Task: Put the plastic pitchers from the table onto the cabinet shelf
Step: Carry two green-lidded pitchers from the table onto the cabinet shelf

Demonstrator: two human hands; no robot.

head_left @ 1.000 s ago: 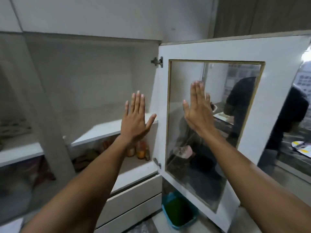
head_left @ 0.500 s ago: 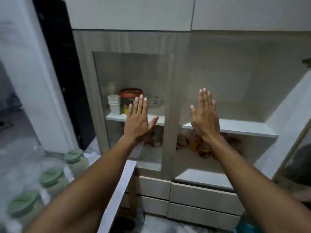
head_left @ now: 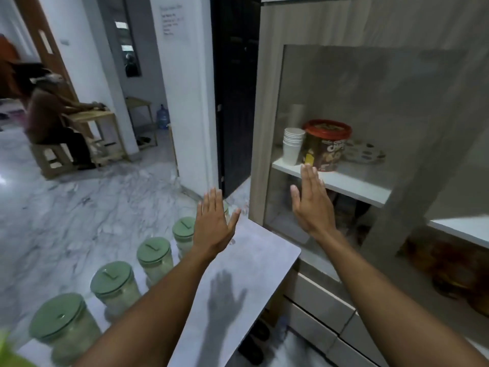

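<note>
Several clear plastic pitchers with green lids stand in a row along the left edge of the grey table (head_left: 254, 263): the nearest pitcher (head_left: 62, 327), a second pitcher (head_left: 113, 286), a third pitcher (head_left: 156, 256) and a further pitcher (head_left: 184, 233) partly behind my wrist. My left hand (head_left: 214, 223) is held flat and open above the table's far end, holding nothing. My right hand (head_left: 312, 202) is open too, raised in front of the cabinet's glass door (head_left: 370, 102). Behind the glass runs a white cabinet shelf (head_left: 344, 181).
On the shelf stand a stack of white paper cups (head_left: 292, 145), a red-lidded snack tub (head_left: 326, 145) and a plate (head_left: 365, 153). Drawers (head_left: 317, 313) sit below the cabinet. A seated person (head_left: 50, 115) at a wooden table is far left on the marble floor. A dark doorway (head_left: 235, 88) is beside the cabinet.
The view has swung left, away from the open cabinet door and toward the table with the pitchers. Both hands stay open and flat, and now sit lower over the table end.
</note>
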